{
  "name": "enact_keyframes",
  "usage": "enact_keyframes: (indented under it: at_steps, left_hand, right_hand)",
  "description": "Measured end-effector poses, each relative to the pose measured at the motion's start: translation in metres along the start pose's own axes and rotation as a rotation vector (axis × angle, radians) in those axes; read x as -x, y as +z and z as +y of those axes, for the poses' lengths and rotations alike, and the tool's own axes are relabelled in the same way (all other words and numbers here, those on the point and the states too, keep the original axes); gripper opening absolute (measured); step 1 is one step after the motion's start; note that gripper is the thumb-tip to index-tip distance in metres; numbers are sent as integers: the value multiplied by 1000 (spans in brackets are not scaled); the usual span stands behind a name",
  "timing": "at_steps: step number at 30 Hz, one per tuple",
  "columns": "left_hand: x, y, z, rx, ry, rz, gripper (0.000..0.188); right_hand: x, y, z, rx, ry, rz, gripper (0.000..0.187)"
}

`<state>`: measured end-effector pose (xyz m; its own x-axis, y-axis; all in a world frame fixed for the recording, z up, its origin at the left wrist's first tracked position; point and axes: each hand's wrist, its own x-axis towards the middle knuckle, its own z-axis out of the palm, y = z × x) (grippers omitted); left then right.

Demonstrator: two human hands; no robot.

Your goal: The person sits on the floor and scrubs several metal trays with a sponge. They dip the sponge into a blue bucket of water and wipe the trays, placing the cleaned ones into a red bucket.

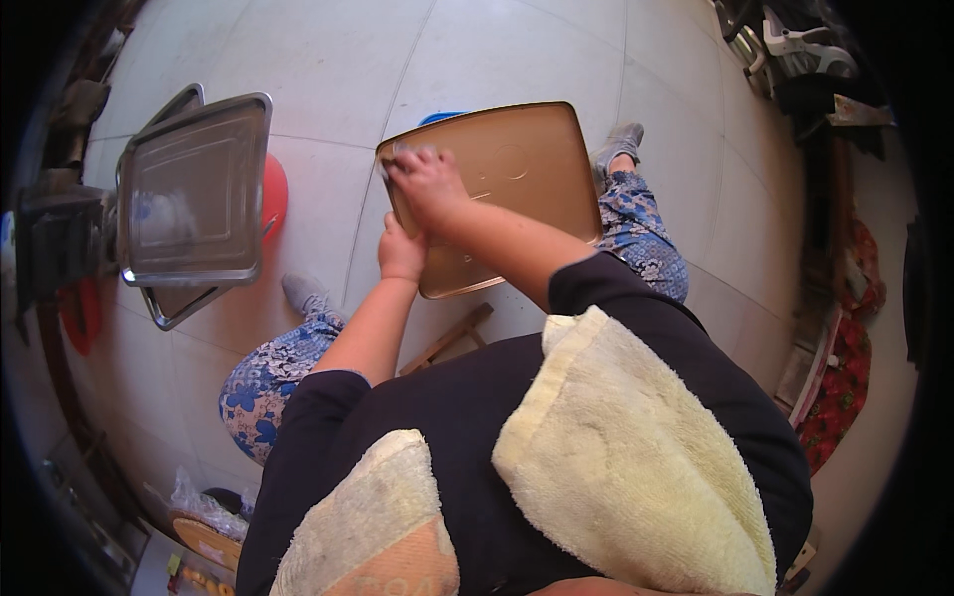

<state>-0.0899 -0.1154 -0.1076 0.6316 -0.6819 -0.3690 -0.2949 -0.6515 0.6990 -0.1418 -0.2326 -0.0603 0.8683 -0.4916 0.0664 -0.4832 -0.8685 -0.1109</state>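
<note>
A gold-brown rectangular baking tray [537, 199] with rounded corners is tilted in front of me, between my spread legs. My left hand [402, 255] grips its left edge, thumb up along the rim; the other fingers are partly hidden. Crossing over that arm, my right hand [429, 187] presses at the tray's upper left corner. Its fingers are bent and smeared by motion. A small greyish thing shows under the fingertips, too blurred to name. Behind the tray's far edge peeks a bit of a blue object [440, 117].
On the left, grey metal trays [194, 189] lie stacked crosswise on a red round container [275, 194]. A wooden piece [447, 338], perhaps a stool, shows below the tray. Pale towels [636, 447] lie across my chest. Dark-and-white items [810, 50] stand at the far right, red patterned cloth [840, 387] below.
</note>
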Motion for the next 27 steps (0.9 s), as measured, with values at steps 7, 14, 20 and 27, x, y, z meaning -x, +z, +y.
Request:
enact_keyframes:
  at_steps: [7,14,20,27]
  left_hand:
    - [6,1,6,-5,-47,28,57]
    - [4,-2,2,56,19,8,62]
    - [0,-3,5,52,28,10,61]
    - [-29,25,-57,476,-78,-31,57]
  right_hand:
    - [7,-7,64,74,341,-65,40]
    - [42,-14,169,245,711,-134,34]
    - [25,6,150,244,790,-117,28]
    - [11,11,-13,-73,125,-118,28]
